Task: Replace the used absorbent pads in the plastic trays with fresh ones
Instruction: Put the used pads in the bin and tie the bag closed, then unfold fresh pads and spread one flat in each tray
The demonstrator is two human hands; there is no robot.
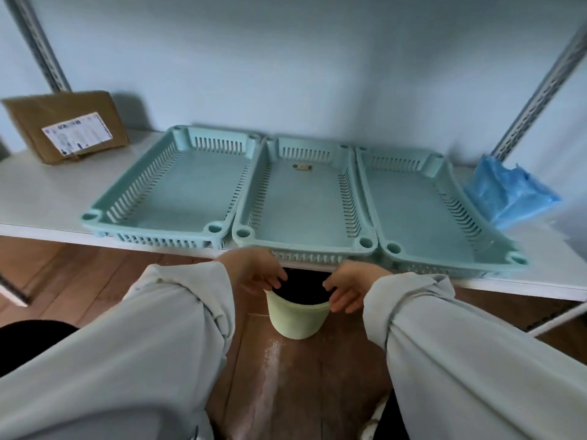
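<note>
Three teal plastic trays stand side by side on a white shelf [38,192]: the left tray [178,192], the middle tray [301,201] and the right tray [419,211]. No pad lies in any of them; the middle one has a small label near its far end. Below the shelf's front edge a pale green bin [295,319] with a dark inside stands on the wooden floor. My left hand [257,271] grips the bin's rim on the left. My right hand [349,287] pinches the rim on the right. Both arms wear light grey sleeves.
A crumpled blue plastic pack [505,192] lies on the shelf right of the trays. A brown cardboard parcel [63,122] with a white label leans at the back left. Slotted metal uprights [540,90] rise at both ends, against a pale wall.
</note>
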